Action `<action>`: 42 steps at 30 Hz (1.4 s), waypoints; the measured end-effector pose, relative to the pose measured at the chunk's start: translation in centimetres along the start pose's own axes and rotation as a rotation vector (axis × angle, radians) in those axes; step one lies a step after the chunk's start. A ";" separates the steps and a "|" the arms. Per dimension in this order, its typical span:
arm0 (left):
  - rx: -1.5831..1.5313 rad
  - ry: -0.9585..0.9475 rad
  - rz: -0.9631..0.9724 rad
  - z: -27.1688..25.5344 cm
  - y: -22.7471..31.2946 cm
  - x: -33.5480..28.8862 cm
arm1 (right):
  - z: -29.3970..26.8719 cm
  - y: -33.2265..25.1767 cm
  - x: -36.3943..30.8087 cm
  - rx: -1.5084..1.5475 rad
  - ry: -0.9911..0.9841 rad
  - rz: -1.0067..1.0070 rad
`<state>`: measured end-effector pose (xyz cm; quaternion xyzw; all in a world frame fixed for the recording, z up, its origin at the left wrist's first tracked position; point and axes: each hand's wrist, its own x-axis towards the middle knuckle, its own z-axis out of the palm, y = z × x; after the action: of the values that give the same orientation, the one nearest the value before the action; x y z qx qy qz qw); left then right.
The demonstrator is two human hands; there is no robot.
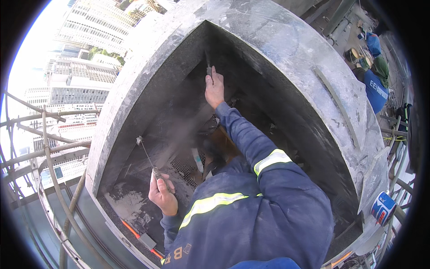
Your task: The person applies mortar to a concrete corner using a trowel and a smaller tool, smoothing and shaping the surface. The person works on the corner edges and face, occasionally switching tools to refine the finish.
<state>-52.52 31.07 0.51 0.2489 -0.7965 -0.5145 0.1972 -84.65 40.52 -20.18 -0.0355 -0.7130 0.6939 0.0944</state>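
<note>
Fingers [169,182] of left hand [162,196] and right hand [215,91] curl closed around tools [156,172] projecting beyond them.

Strong daylight floods your scene, and the sky [33,71] at upper left burns out to white, washing out the buildings [92,27] near it. The concrete rim [264,31] ahead of you is bright, but the recess [286,98] drops into deep shadow, darkest in its far corner. Grey haze [172,116] softens detail inside it; your right hand [215,89] shows pale against the dark. Your reflective bands [273,160] shine. Straight edges bow towards the black border [11,18].
</note>
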 end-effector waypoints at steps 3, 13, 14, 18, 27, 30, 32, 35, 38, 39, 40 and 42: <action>0.007 0.142 0.008 1.4 1.2 -1.8 | 2.2 -0.3 1.0 0.040 0.076 0.070; -0.067 0.165 -0.061 1.4 0.0 -3.5 | 1.0 1.7 4.6 -0.023 0.142 0.031; -0.069 0.135 -0.064 1.1 -0.4 -3.7 | 0.7 1.4 4.6 -0.026 0.136 0.041; -0.054 0.151 -0.072 1.6 -0.5 -3.5 | -1.4 0.8 5.0 0.002 0.046 0.077; -0.094 0.122 -0.053 1.9 -0.5 -2.9 | -3.7 2.0 3.1 -0.084 0.158 -0.044; -0.121 0.147 -0.071 1.9 -0.9 -2.8 | -5.3 1.9 0.4 -0.231 0.212 -0.207; -0.179 0.119 -0.104 1.7 -1.3 -2.8 | -7.0 0.8 -2.3 -0.214 0.133 -0.219; -0.173 0.151 -0.093 2.1 -1.9 -2.5 | -8.8 -5.0 -7.3 0.137 -0.184 0.076; -0.281 -0.014 -0.119 0.8 -3.4 -2.3 | -9.2 -11.6 -11.4 0.625 -0.507 0.445; -0.377 -0.036 -0.172 0.8 -3.3 -2.4 | -8.9 -12.5 -12.6 0.795 -0.663 0.590; -0.462 -0.037 -0.228 0.7 -2.4 -2.7 | -8.3 -15.1 -13.4 0.849 -0.782 0.763; -0.571 -0.075 -0.285 0.3 -1.7 -2.8 | -7.2 -15.8 -15.6 1.128 -0.998 1.008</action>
<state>-50.11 32.42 -1.35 0.2731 -0.5839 -0.7485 0.1555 -66.83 44.19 -5.65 0.0130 -0.1251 0.8340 -0.5373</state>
